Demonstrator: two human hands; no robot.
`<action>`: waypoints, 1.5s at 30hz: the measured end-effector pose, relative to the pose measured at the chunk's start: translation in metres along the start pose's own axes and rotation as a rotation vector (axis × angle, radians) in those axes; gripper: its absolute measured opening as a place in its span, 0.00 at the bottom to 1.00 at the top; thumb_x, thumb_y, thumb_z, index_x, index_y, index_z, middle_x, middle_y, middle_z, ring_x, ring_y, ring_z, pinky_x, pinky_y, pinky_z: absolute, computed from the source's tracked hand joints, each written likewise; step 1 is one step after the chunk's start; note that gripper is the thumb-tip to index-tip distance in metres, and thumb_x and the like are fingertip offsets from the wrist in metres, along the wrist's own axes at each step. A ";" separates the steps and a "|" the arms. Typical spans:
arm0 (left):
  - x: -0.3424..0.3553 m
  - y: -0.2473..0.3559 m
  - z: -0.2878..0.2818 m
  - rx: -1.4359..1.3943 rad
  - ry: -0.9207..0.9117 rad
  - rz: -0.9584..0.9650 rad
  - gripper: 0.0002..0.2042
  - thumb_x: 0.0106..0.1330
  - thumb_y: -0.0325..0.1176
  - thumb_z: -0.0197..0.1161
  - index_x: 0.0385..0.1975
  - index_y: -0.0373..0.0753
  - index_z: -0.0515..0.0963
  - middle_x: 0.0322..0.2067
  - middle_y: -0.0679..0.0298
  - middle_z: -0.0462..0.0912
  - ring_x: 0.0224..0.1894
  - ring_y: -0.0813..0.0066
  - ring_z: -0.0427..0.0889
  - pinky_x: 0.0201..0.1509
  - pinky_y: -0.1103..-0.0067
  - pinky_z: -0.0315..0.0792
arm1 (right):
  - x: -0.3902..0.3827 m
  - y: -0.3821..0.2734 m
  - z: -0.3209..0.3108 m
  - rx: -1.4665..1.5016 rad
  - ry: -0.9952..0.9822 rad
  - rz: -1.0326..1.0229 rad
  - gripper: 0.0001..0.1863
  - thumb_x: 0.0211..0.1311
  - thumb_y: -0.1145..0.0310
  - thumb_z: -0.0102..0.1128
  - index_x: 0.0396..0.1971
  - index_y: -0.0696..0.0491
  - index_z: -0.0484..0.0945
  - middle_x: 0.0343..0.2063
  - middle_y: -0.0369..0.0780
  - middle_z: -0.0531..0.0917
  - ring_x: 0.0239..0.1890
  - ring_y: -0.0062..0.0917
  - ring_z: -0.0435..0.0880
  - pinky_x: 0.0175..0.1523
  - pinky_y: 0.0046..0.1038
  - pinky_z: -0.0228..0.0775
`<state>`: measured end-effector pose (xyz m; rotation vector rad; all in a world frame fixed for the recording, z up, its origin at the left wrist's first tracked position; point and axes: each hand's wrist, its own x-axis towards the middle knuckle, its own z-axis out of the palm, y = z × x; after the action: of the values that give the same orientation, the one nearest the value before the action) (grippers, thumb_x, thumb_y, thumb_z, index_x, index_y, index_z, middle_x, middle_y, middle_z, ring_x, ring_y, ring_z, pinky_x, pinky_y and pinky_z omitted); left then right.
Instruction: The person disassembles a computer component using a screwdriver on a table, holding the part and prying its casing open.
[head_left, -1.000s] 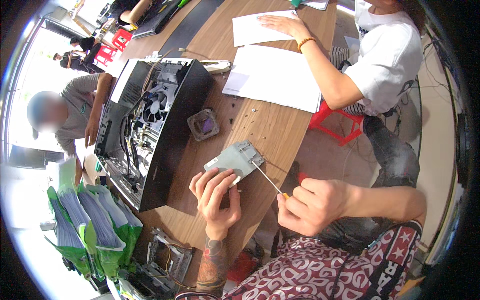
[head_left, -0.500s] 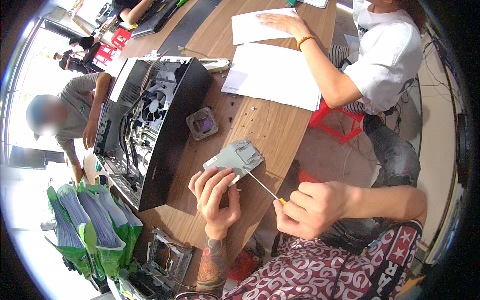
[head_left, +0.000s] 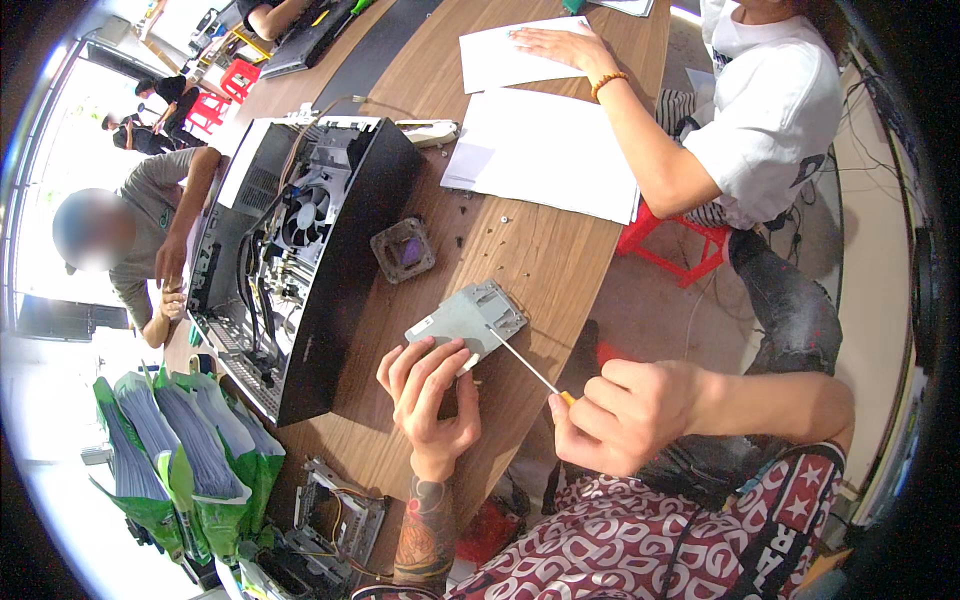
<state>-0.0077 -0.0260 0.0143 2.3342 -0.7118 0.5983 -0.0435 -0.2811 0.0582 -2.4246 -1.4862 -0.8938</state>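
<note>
A flat grey metal computer part (head_left: 462, 318), with raised shapes and cutouts at its far end, lies on the wooden table (head_left: 545, 250). My left hand (head_left: 430, 400) grips its near edge, fingers over the top and the thumb low at the side. In my closed right hand (head_left: 630, 415) is a screwdriver (head_left: 527, 364) with a thin metal shaft and a yellow handle mostly hidden by the fingers. Its tip meets the face of the part near the middle; whether it sits in a screw is too small to tell. Several small screws (head_left: 504, 219) lie beyond the part.
An opened black computer case (head_left: 350, 270) stands left, beside a square cooler frame (head_left: 403, 250). White papers (head_left: 540, 150) lie under a seated person's hand at the far right. Green bags of paper (head_left: 190, 450) and metal chassis parts (head_left: 335, 520) are near left. Another person sits behind the case.
The screwdriver tip has shifted slightly away from me across the part. My left hand stays put. The person behind the case has brought their hands closer together.
</note>
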 end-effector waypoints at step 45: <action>-0.003 -0.009 0.003 -0.084 0.115 0.007 0.13 0.50 0.24 0.67 0.36 0.41 0.80 0.42 0.65 0.85 0.54 0.61 0.78 0.63 0.61 0.62 | 0.007 0.098 0.046 0.902 0.143 0.440 0.13 0.59 0.77 0.58 0.44 0.59 0.81 0.29 0.41 0.81 0.28 0.24 0.79 0.36 0.23 0.71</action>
<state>-0.0038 -0.0209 0.0071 2.2015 -0.6788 0.6862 0.0609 -0.3041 0.0416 -1.8201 -0.9298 -0.2051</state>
